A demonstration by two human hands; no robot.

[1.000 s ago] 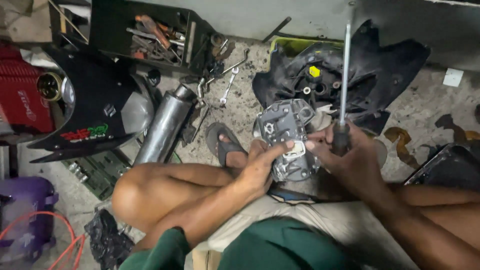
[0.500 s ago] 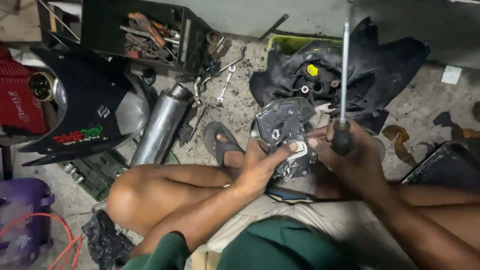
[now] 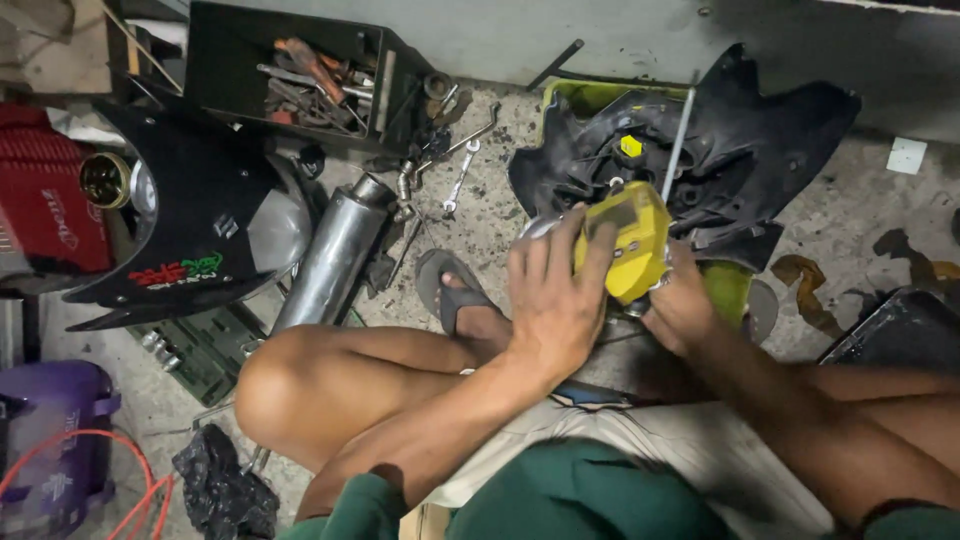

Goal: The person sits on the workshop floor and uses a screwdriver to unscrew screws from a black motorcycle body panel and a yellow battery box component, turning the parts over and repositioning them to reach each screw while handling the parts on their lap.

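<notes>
1. Turned over since the earlier frames, the part held at centre frame now shows a yellow part face where grey metal faced the camera before; the view has also shifted slightly.
2. Left hand grasps it from the left, fingers spread over its top and side.
3. Right hand sits under its right edge, largely hidden; its grip cannot be told. A screwdriver shaft rises from there toward the upper right.
4. Rough, speckled concrete floor meets a pale wall along the top of the frame.
5. Upper left, an open black toolbox holds jumbled hand tools, with spanners scattered on the floor just right of it.
6. Left of centre lie a chrome exhaust pipe and a black fairing.
7. Behind the hands, a black plastic panel rests over a lime-green tray.
8. Lower left, a purple container stands beside an orange cable.
</notes>
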